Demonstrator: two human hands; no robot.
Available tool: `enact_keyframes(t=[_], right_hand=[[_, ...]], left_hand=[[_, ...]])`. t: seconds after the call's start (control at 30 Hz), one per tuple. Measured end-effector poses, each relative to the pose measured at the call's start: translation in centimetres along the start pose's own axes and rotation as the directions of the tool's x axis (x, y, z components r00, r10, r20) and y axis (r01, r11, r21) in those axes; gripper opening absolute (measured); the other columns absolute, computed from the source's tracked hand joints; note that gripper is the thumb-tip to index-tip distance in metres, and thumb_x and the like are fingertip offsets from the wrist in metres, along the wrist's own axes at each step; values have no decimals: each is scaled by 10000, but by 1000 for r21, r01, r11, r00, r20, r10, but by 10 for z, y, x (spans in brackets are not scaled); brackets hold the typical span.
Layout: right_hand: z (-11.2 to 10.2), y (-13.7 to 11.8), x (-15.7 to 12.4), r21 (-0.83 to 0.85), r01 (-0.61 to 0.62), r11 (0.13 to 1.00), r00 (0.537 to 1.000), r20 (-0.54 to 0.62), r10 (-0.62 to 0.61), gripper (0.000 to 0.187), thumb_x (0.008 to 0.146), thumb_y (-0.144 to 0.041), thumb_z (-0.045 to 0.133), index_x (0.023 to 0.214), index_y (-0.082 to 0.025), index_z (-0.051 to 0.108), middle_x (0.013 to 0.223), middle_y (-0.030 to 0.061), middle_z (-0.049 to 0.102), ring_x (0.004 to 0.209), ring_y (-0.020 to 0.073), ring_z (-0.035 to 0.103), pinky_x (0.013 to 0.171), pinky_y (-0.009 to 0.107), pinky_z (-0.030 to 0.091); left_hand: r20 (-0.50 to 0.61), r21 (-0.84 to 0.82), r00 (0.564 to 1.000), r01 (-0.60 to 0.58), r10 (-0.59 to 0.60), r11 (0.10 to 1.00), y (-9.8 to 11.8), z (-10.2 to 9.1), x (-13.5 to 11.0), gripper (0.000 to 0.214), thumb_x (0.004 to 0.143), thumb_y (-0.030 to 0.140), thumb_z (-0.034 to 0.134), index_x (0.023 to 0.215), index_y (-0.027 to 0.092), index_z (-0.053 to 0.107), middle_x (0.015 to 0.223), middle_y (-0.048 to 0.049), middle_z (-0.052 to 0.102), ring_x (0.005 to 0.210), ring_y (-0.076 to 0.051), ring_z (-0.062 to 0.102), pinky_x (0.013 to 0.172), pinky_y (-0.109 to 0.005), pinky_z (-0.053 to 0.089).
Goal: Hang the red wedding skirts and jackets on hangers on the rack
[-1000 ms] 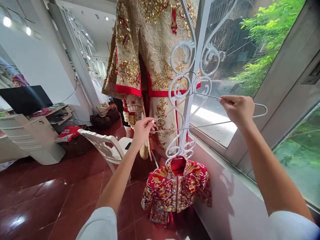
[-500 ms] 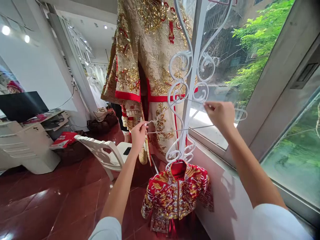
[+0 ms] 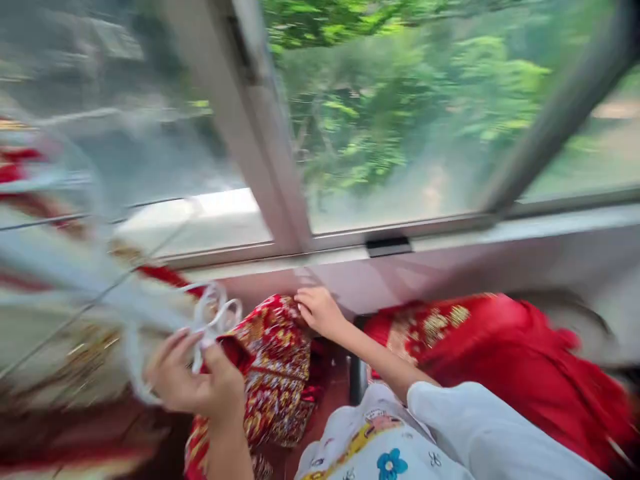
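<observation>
Green leaves fill the glass behind a pale window frame (image 3: 270,167), with a long sill (image 3: 450,230) running below it; the whole view is smeared by motion, so fine detail is lost.

The left hand (image 3: 193,383) is raised, thumb and fingers pressed together on a strip of the white scrollwork (image 3: 220,313), whose curled loops stand just above that pinch. Blurred pale and gold cloth (image 3: 60,347) hangs out to the far side of the pinch, away from the other hand.

Just beside the pinch, towards the right hand, hangs the small red-and-gold jacket (image 3: 280,373), its collar end close under the loops and its body dropping below the level of both hands. The right hand (image 3: 320,310) lies on the jacket's upper edge by the wall under the sill, fingers bent down onto the cloth. I cannot tell whether they actually clasp the fabric or only rest on it.

Beyond the right hand, further along the wall, a larger red garment (image 3: 500,360) with gold trim lies heaped. The white sleeve (image 3: 490,440) of that arm crosses in front of it.
</observation>
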State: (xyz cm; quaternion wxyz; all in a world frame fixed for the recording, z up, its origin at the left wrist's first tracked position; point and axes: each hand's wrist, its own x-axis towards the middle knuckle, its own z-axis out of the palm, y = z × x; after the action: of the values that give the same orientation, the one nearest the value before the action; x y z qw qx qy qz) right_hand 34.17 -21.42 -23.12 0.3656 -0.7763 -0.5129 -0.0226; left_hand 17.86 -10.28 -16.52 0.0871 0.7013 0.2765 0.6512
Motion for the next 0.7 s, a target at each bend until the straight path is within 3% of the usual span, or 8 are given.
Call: enact_keyframes(t=[0.03, 0.07, 0.13, 0.2, 0.3, 0.4, 0.53, 0.7], right_hand=[[0, 26, -29, 1, -177, 984, 983, 45, 177, 237, 848, -172, 461, 991, -202, 648, 1064, 53, 651, 990, 165, 568, 905, 305, 371], [-3, 49, -61, -16, -326, 945, 944, 36, 327, 224, 829, -158, 478, 947, -201, 663, 994, 43, 674, 931, 161, 593, 868, 288, 393], [-18, 84, -129, -38, -580, 814, 814, -69, 577, 217, 796, -139, 495, 892, -195, 681, 911, 40, 694, 849, 157, 620, 811, 265, 421], [-44, 104, -200, -19, -770, 638, 626, -218, 749, 220, 787, -147, 491, 869, -196, 689, 885, 43, 701, 826, 159, 632, 783, 251, 436], [-91, 114, -301, 86, -928, 363, 297, -417, 859, 238, 795, -188, 471, 881, -203, 692, 899, 54, 704, 862, 175, 638, 794, 259, 448], [-138, 123, -382, 230, -962, 146, -7, -556, 831, 276, 806, -234, 441, 928, -187, 684, 935, 84, 697, 894, 208, 638, 815, 299, 454], [-193, 160, -451, 434, -901, -16, -319, -637, 702, 350, 808, -263, 431, 1073, -144, 626, 1051, 134, 658, 975, 244, 611, 869, 352, 437], [-242, 233, -482, 626, -779, -40, -479, -553, 682, 426, 734, -243, 608, 1123, -75, 560, 1149, 175, 592, 1058, 268, 560, 904, 377, 423]], left_hand=[[152, -122, 988, 8, 11, 993, 11, 28, -24, 200, 795, 332, 523, 870, 160, 594, 965, -82, 597, 977, -242, 553, 939, -461, 402], [355, -232, 935, 74, 14, 970, 22, 53, -48, 167, 796, 295, 529, 856, 161, 607, 960, -74, 612, 952, -222, 570, 912, -427, 427], [665, -367, 745, 275, 44, 889, 47, 95, -99, 161, 811, 273, 506, 854, 167, 619, 982, -71, 619, 937, -199, 580, 873, -379, 456], [846, -393, 518, 442, 128, 806, 74, 124, -148, 172, 812, 280, 494, 849, 174, 624, 966, -74, 624, 914, -192, 590, 833, -351, 478], [925, -375, 178, 568, 335, 733, 123, 149, -212, 188, 810, 274, 474, 842, 169, 626, 930, -79, 639, 898, -191, 601, 814, -337, 488], [844, -422, -44, 560, 534, 713, 184, 165, -259, 213, 827, 254, 433, 865, 161, 621, 932, -84, 652, 888, -183, 609, 811, -327, 485], [717, -541, -197, 447, 668, 712, 277, 196, -304, 234, 839, 244, 426, 951, 157, 613, 1011, -79, 649, 954, -167, 595, 879, -302, 452], [674, -601, -279, 331, 684, 728, 399, 257, -361, 323, 846, 331, 469, 1095, 157, 577, 1205, -104, 568, 1166, -218, 477, 1032, -359, 326]])
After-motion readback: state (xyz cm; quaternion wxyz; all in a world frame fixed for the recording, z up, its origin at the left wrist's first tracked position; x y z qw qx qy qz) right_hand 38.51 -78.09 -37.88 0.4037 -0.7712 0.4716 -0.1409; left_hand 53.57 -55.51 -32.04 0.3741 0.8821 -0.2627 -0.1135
